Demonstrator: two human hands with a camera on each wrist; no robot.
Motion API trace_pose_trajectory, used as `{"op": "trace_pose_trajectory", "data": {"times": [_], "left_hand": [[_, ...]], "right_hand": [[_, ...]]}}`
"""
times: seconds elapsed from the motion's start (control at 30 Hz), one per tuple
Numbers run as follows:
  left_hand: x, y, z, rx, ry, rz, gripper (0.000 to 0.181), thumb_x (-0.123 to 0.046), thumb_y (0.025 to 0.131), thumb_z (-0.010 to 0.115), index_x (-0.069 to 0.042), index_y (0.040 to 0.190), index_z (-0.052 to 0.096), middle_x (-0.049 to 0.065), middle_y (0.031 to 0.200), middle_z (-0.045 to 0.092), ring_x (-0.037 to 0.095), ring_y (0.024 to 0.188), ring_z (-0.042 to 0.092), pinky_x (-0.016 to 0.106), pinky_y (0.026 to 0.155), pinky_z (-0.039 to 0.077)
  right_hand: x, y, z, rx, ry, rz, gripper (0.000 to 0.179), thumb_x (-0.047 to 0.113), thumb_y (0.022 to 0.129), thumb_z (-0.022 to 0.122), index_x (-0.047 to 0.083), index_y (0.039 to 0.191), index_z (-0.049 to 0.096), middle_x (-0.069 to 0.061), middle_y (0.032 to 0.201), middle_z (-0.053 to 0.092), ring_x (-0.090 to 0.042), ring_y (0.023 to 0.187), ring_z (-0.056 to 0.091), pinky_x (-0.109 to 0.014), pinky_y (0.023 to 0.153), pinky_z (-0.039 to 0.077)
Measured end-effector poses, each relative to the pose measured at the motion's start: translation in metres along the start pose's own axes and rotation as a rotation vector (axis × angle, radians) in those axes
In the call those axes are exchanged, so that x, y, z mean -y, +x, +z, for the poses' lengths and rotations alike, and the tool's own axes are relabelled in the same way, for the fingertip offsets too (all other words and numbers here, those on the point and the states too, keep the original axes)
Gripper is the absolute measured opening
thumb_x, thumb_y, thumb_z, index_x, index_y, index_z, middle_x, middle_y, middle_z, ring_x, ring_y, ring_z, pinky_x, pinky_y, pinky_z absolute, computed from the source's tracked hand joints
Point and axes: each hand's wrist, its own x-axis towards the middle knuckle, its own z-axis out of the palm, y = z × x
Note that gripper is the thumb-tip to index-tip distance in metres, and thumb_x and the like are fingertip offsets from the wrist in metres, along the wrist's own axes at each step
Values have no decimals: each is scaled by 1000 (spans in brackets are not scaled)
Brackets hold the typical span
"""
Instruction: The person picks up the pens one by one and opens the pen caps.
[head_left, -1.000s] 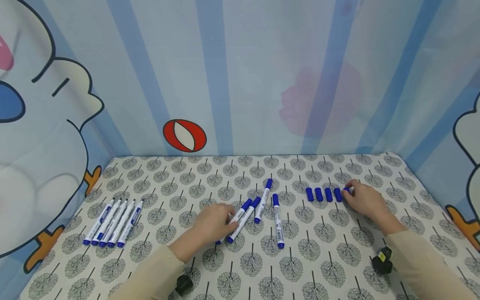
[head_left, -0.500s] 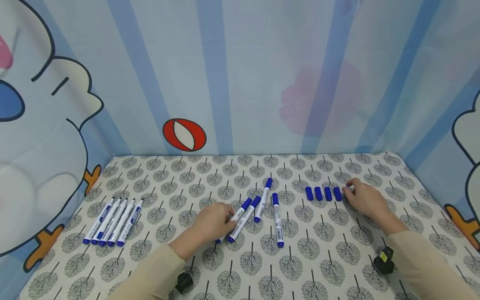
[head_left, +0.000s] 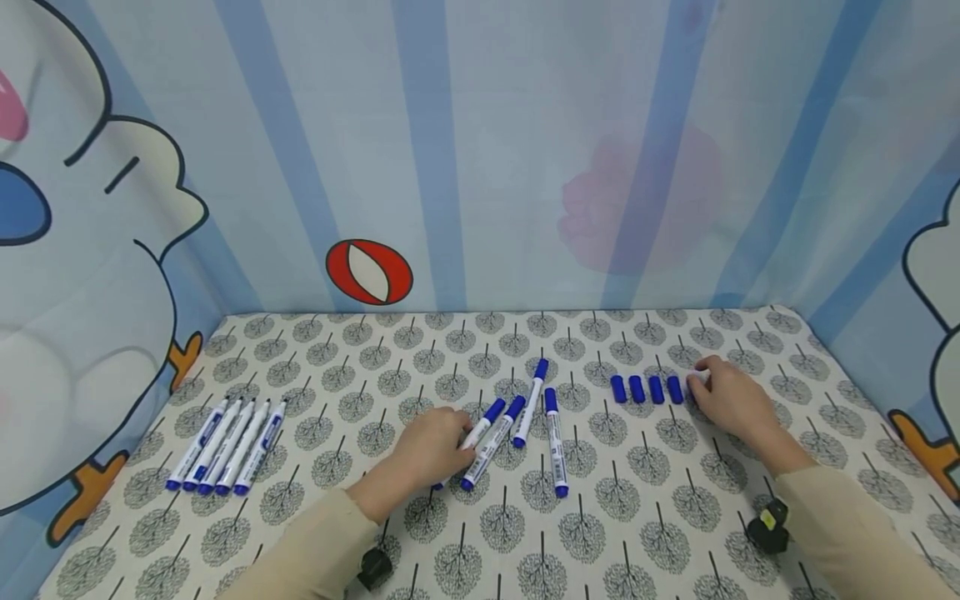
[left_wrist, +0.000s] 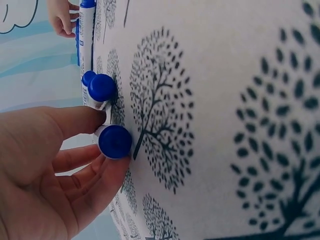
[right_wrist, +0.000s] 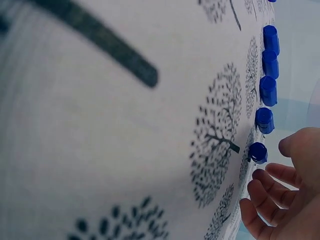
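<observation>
My left hand [head_left: 431, 450] pinches a white marker with a blue cap [head_left: 480, 423] between thumb and fingers, low over the cloth; its blue end [left_wrist: 115, 142] shows in the left wrist view. Close beside it lies another capped marker [head_left: 492, 443], and a third marker [head_left: 531, 404] slants behind that. My right hand [head_left: 727, 398] is at the right end of a row of blue caps [head_left: 656, 390]. In the right wrist view its relaxed fingers are spread near the closest cap [right_wrist: 258, 153], with a gap between; the head view hides that cap behind the hand.
One more capped marker [head_left: 557, 443] lies right of the middle. Several uncapped markers [head_left: 228, 446] lie side by side at the left. A tree-patterned cloth [head_left: 360, 525] covers the table, and a printed curtain [head_left: 510, 167] rises behind its far edge.
My left hand has shifted slightly right, and the markers beside it have been nudged right. The blue cap seen at my right fingers a second ago is now hidden in the head view.
</observation>
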Motion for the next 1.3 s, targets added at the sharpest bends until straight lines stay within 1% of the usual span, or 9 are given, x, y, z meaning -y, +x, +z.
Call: {"op": "trace_pose_trajectory", "data": {"times": [0.23,0.33,0.47,0.57,0.67,0.8,0.93,1.1,1.3], "left_hand": [[2,1,2,-4,-16,-4,18,-19,76,70,-8,90,65,-3,70,52,9,56,46,22,46,39],[4,1,1,-5,-37,-8,16,-17,76,69,-8,88,65,-3,69,54,8,53,47,21,44,40],[5,1,-1,-3,-45,-41,13,-13,75,68,-9,88,65,-4,67,55,9,50,47,22,42,40],[7,0,-2,-8,-46,-62,13,-11,74,66,-10,87,65,-4,68,55,9,50,47,23,42,40],[9,0,-3,-7,-52,-69,14,-10,73,65,-11,87,65,-3,68,55,10,51,47,23,41,40],[12,0,-4,-10,-43,-83,11,-10,73,64,-11,84,64,-3,68,53,11,51,47,23,41,40],[15,2,-7,-33,-13,-81,7,-11,73,66,-12,80,65,-3,67,53,11,52,47,23,41,40],[18,3,-11,-56,-12,-64,6,-12,74,67,-14,80,66,-4,66,53,10,51,46,24,41,39],[19,3,-17,-74,24,-49,8,-14,75,68,-16,82,66,-5,69,52,9,53,46,23,42,39]], "right_hand": [[-1,-3,-2,-20,-22,25,39,23,94,45,-7,118,48,-24,93,56,-28,67,56,-36,52,44],[-1,-5,-3,-31,-22,14,38,23,94,45,-7,117,48,-24,93,55,-28,68,56,-36,52,44],[-1,-6,-5,-43,-7,-11,37,21,93,46,-8,116,50,-25,95,55,-29,69,56,-36,51,44],[-1,-8,-6,-49,2,-22,35,20,94,46,-7,116,51,-25,97,55,-29,69,56,-36,51,44],[0,-9,-7,-53,10,-34,34,20,94,45,-6,115,52,-25,98,54,-28,67,56,-34,49,43],[3,-10,-10,-66,21,-62,33,20,94,44,-5,115,52,-23,97,54,-26,67,55,-31,48,41],[8,-9,-12,-88,30,-109,32,19,93,45,-5,113,53,-22,94,56,-27,70,56,-31,48,42],[17,-8,-14,-127,34,-171,28,16,92,48,-5,109,57,-20,92,60,-29,74,58,-33,51,45],[32,-10,-17,-131,40,-209,27,15,92,50,-3,111,58,-19,96,61,-29,77,60,-30,50,45]]}}
